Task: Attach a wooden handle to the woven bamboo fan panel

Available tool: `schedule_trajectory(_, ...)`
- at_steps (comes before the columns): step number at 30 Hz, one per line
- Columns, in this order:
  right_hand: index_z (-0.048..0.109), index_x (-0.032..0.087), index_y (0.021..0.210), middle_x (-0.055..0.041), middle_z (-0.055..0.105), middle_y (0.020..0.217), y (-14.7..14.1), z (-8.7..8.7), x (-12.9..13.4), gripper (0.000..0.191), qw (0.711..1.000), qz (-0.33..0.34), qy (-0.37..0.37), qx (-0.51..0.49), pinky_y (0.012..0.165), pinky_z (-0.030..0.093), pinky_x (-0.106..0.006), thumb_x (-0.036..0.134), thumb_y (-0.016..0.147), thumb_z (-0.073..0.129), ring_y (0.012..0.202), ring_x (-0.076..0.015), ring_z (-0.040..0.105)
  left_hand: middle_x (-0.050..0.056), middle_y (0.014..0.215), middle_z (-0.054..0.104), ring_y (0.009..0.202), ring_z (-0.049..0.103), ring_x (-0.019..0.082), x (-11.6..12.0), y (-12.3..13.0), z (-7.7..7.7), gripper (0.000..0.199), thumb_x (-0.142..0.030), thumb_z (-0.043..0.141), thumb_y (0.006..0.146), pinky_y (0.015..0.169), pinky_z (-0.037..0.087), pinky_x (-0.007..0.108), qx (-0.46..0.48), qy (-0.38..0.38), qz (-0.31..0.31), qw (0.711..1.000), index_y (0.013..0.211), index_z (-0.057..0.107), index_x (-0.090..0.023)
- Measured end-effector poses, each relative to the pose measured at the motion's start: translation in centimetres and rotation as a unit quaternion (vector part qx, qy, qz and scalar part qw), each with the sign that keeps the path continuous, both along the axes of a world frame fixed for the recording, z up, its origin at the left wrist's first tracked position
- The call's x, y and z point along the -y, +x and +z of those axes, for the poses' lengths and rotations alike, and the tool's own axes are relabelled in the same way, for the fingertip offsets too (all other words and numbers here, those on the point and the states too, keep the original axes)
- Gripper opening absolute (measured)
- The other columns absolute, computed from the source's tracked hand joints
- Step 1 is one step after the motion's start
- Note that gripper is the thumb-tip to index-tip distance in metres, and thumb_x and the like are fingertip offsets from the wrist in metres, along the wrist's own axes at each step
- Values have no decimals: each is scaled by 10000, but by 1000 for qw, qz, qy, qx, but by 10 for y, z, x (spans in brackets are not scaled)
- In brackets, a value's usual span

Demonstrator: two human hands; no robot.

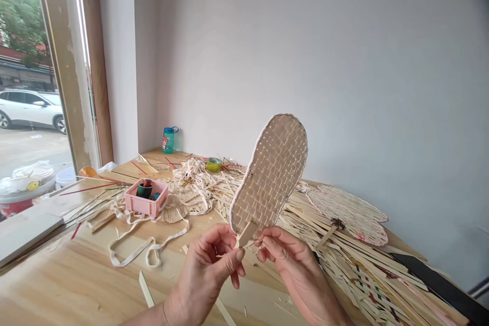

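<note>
A woven hand fan [273, 168] of pale strips stands tilted up in front of me, its rim bound with white tape. At its base is a short, flat wooden handle piece [246, 234]. My left hand [208, 270] is closed, pinching the lower left end of the fan beside that handle between thumb and fingers. With thumb and fingertips together, my right hand [292, 260] grips the lower right edge near the base. What lies exactly between the right fingertips is too small to make out.
Left on the wooden table sit a pink basket [142, 206] with thread spools and a loose white tape [132, 259]. Behind is a teal bottle [168, 141] and a yellow-green tape roll [213, 164]. To the right lie another woven fan [349, 211], many loose strips [344, 265] and a black flat object [435, 285].
</note>
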State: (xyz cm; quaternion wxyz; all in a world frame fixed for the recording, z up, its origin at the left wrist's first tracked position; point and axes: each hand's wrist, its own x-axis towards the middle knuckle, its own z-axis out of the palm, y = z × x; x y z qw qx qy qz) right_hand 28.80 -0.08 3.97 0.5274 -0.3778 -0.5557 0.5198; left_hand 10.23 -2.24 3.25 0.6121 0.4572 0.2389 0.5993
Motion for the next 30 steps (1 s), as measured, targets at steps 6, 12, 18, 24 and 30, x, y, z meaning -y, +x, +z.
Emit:
schedule_trajectory(6,811,255,839,-25,692,845,-5,5,1,273,998,47,7,-49,722,466,-292,527,816,835,729,-151,498,-16,709,582,585,551,72,13,4,3,379,-465,897,748,489,501,146,-23,12,0,1000,871,699,-166)
schedule_trajectory(12,804,259,830,-12,667,812,-5,4,2,260,997,59,0,-51,720,475,-302,516,812,841,715,-152,509,-10,721,574,602,549,77,17,6,7,387,-494,877,761,495,506,145,-35,1,-4,999,896,718,-168)
schedule_trajectory(18,796,251,844,-19,674,815,0,0,0,262,996,75,-12,-38,738,476,-317,512,841,814,722,-156,523,-15,726,555,578,542,72,21,9,10,424,-529,873,748,474,487,147,-42,-11,-1,999,902,719,-165)
schedule_trajectory(24,805,275,803,-5,664,772,4,-1,1,273,999,30,-13,-41,737,497,-311,534,757,879,704,-151,580,-31,732,554,573,533,69,17,6,12,452,-546,873,741,453,480,155,-2,-35,3,999,856,652,-168)
schedule_trajectory(30,821,266,729,-29,704,826,7,14,-3,344,991,-86,-21,-103,664,516,-256,509,555,993,733,-154,605,-45,712,623,503,545,50,1,-2,16,474,-470,932,681,437,394,149,75,-92,8,993,839,594,-178)
